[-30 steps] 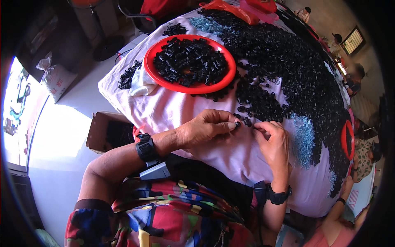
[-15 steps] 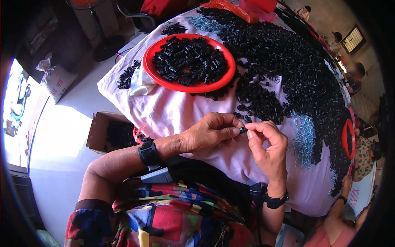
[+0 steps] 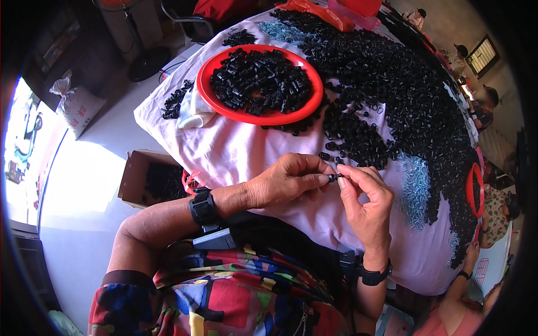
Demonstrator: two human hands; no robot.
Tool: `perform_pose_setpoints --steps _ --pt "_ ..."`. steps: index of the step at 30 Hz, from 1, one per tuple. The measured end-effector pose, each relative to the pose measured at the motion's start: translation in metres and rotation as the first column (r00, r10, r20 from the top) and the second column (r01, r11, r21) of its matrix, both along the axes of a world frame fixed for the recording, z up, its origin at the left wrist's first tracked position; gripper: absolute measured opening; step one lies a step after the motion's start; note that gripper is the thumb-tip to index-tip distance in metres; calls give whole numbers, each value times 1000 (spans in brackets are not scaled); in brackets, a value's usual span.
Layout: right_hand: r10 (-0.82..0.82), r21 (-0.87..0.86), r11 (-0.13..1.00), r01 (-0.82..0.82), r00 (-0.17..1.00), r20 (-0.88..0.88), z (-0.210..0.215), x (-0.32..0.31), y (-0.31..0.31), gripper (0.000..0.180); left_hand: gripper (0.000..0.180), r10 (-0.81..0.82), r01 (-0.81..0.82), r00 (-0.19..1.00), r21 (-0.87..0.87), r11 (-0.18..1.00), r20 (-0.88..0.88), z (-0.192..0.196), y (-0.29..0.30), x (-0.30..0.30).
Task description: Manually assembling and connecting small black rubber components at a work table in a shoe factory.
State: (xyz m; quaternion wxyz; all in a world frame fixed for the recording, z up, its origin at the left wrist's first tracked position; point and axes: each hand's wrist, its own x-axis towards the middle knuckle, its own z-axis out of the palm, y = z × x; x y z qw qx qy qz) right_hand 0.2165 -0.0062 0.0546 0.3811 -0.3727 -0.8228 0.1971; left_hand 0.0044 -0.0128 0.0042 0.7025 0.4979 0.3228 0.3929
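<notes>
Above the pink cloth (image 3: 246, 151), my two hands meet at a small black part (image 3: 333, 177). My left hand (image 3: 294, 178) pinches it between thumb and forefinger. The thumb and forefinger of my right hand (image 3: 367, 193) close on its other end; whether they hold a second piece is too small to tell. Just beyond my fingertips lie loose small black parts (image 3: 358, 134). A red tray (image 3: 204, 92) heaped with short black plastic pieces (image 3: 258, 81) stands farther off, to the left of the loose parts.
A wide heap of black rings and bits (image 3: 426, 112) covers the table's right side. Small bluish pieces (image 3: 413, 190) lie in a pile beside it. Left of the table is a cardboard box (image 3: 131, 179) with black parts inside. A co-worker's arm (image 3: 462, 280) reaches in at lower right.
My right fingertips have shifted very slightly right, and more of the black part shows between my hands. Both hands keep their pinch.
</notes>
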Motion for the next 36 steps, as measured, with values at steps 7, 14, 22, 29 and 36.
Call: perform_pose_setpoints --steps 7,14,22,29,36 --pt "19 136 990 -22 1000 24 -2 -2 1 21 21 34 -34 999 -18 999 3 3 -2 2" --pt "5 93 996 -8 1000 24 -3 -2 0 19 18 64 -62 998 43 997 -26 2 -3 4" --pt "49 112 992 -51 999 22 0 1 1 17 11 228 -163 954 302 939 -194 11 -13 9" --pt "54 -11 998 -54 998 16 1 1 0 17 16 265 -84 885 429 899 -383 16 -15 9" --pt "6 177 984 -20 997 76 -8 -6 2 23 12 194 -173 965 129 976 -174 6 -7 13"
